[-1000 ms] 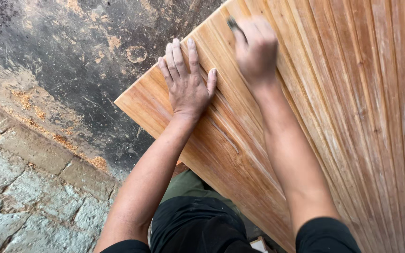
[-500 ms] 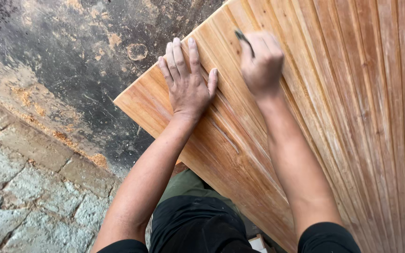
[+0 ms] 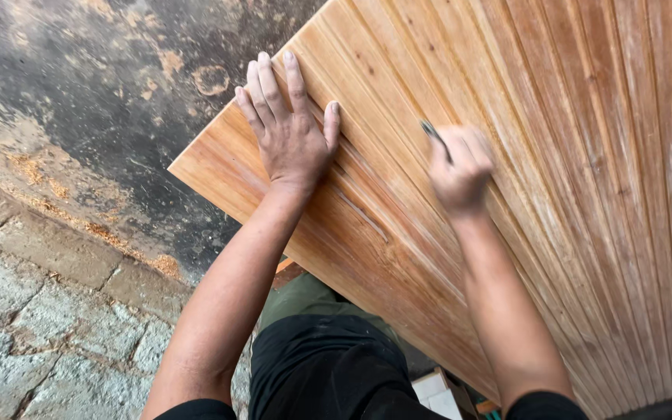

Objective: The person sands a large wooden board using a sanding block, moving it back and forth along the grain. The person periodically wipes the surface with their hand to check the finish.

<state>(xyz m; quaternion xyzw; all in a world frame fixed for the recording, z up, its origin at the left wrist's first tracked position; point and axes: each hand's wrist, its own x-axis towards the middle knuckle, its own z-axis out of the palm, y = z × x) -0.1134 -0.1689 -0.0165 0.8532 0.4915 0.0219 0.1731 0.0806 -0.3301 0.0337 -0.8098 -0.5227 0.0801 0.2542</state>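
**Two hands on one big wooden board**

I see one wide orange-brown wooden board with long grooves [image 3: 554,155]. It fills the right and far side of the view, and its near-left corner hangs out over the ground.

My left hand [image 3: 289,136] lies flat on the board near that corner. The four fingers [image 3: 270,85] point far away, close together, with the thumb out to the side. I think the flat hand is there to keep the board from sliding.

My right hand [image 3: 460,171] is to the right of it, curled shut like a fist around one thin dark tool [image 3: 435,134]. Only the tip pokes out at the top, so I cannot tell what kind of tool it is. The hand looks blurry. The tip sits on the board, right by a groove, so I think the fist grip lets it press hard there.

To the left is dark stained ground with orange sawdust [image 3: 110,233], and grey paving stones [image 3: 33,311] lie nearer to me.

So: one board, two hands, one tool.
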